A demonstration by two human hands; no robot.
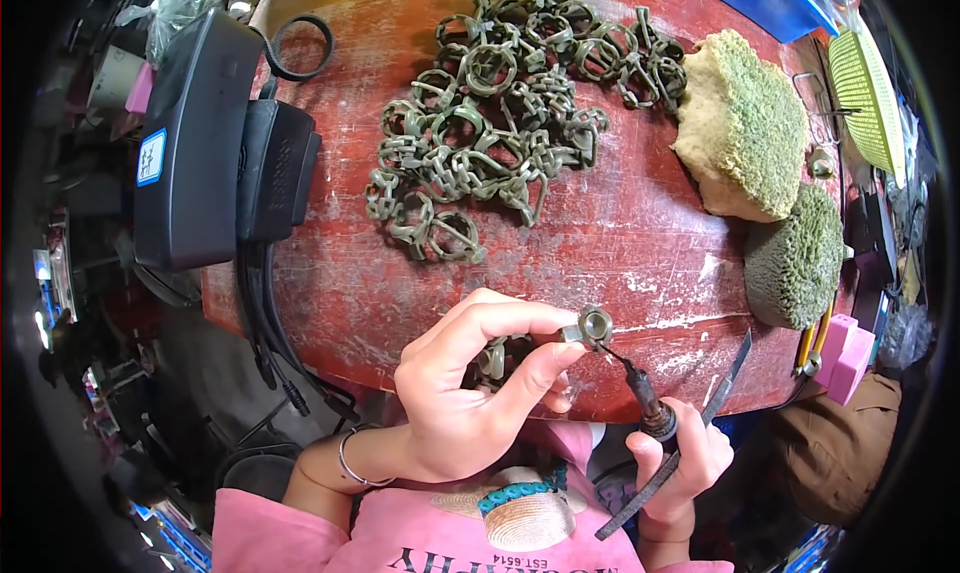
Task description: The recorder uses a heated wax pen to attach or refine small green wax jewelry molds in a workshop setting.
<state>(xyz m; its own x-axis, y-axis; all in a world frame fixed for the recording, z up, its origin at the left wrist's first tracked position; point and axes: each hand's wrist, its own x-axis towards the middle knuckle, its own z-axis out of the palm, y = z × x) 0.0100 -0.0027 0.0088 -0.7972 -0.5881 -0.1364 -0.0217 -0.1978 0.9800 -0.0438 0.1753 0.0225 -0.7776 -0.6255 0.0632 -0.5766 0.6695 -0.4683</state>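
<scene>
- Nearest the camera, a pink shirt [290, 533] with a shell print is seen along the lower edge.
- A green piece [596, 325] is pinched between thumb and forefinger by the left grip [450, 398], above the worktop's near edge.
- Green links [496, 361] are partly hidden by the left fingers; whether they are joined to the piece cannot be told.
- A dark tool [652, 403] is clasped by the curled right grip [690, 463], its thin bit pointed at the piece; contact cannot be made out.
- A flat file [640, 496] is also held in the right grip, slanted across the fingers.
- Beyond the hands, the scuffed red worktop [340, 313] is covered at its middle and far part by a tangled heap [470, 168] of green rings and chains.
- On the left, space is taken up by a large black box [190, 163], a smaller box [270, 173] and cables [258, 303].
- The right side is crowded by a pale block [745, 123], a green block [800, 258] touching it, and pink blocks [850, 363].
- At the far right, a blue tray [770, 3] and a basket [866, 103] are seen.
</scene>
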